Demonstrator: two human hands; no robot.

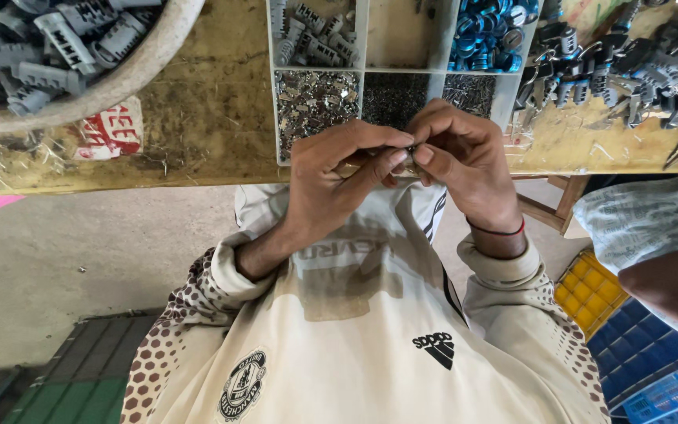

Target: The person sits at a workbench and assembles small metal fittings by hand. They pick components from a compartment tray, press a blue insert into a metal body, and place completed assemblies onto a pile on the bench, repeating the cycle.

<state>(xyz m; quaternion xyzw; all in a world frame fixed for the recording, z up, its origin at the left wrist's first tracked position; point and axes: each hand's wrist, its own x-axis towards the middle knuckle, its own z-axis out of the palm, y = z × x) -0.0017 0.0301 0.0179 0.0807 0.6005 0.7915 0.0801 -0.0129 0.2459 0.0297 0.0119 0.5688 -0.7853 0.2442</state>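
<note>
Pinching one small part (403, 163) between left hand (337, 179) and right hand (463, 161), both clenched on it; tray (364, 71) bins full, assembly unfinished by my reckoning.

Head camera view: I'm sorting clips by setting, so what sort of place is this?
Probably a small assembly workshop. A wooden bench holds a divided tray of tiny metal parts, a bowl of grey plastic pieces and a pile of dark parts. The left hand and right hand pinch a small piece together.

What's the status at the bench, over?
Left hand and right hand pinch one small metal part together. Compartment tray just beyond. Nothing blocking.
</note>
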